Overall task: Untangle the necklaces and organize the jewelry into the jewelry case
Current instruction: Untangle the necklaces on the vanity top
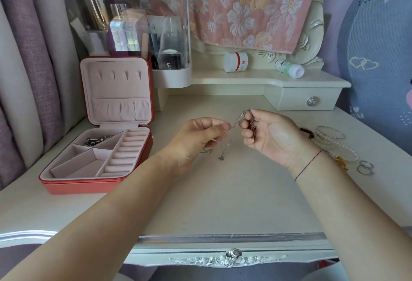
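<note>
Above the middle of the cream dressing table, both hands hold tangled thin silver necklaces (pixel 234 122). My left hand (pixel 201 134) pinches one chain between thumb and forefinger. My right hand (pixel 266 134) curls its fingers round a bunch of chain and small pendants. Loose chain ends with a pendant (pixel 221 158) hang down to the tabletop between the hands. The coral jewelry case (pixel 66 183) lies open at the left, with a pink lining. One silver piece (pixel 98 140) sits in its back left compartment.
To the right of my right wrist lie a dark bead bracelet (pixel 307 133), a clear bangle (pixel 331 132), a pearl bracelet (pixel 344 150), a gold piece (pixel 341 162) and two silver rings (pixel 365 167). A clear cosmetics organizer (pixel 133 33) stands behind the case. Two jars (pixel 235 62) lie on the shelf.
</note>
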Action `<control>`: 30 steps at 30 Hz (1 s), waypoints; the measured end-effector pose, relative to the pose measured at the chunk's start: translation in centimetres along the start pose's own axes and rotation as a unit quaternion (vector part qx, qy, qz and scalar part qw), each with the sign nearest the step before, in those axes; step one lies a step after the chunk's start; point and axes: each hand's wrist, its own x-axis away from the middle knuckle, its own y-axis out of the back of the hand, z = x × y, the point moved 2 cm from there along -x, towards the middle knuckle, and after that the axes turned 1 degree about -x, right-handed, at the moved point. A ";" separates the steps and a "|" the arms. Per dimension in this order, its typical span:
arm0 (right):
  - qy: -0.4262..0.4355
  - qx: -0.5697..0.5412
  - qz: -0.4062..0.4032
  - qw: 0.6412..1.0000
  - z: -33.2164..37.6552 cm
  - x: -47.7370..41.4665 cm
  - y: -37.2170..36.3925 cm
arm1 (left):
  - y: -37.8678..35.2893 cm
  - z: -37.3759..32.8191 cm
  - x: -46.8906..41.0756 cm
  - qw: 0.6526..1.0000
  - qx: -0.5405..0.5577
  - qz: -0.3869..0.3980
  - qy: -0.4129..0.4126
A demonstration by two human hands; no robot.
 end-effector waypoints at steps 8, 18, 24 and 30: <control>-0.016 -0.021 0.039 0.999 0.1 0.2 -0.2 | 0.2 -0.2 -0.1 0.999 0.032 -0.005 -0.018; 0.028 -0.027 -0.035 0.999 0.5 0.0 0.3 | 0.7 -1.0 0.1 0.975 0.220 -0.023 0.033; 0.046 -0.033 -0.110 0.992 0.8 -0.3 1.1 | 1.4 -0.8 -0.1 0.963 0.252 -0.082 0.045; 0.072 -0.005 -0.148 0.986 0.9 -0.5 1.3 | 1.3 -0.6 -0.1 0.978 0.186 -0.074 0.049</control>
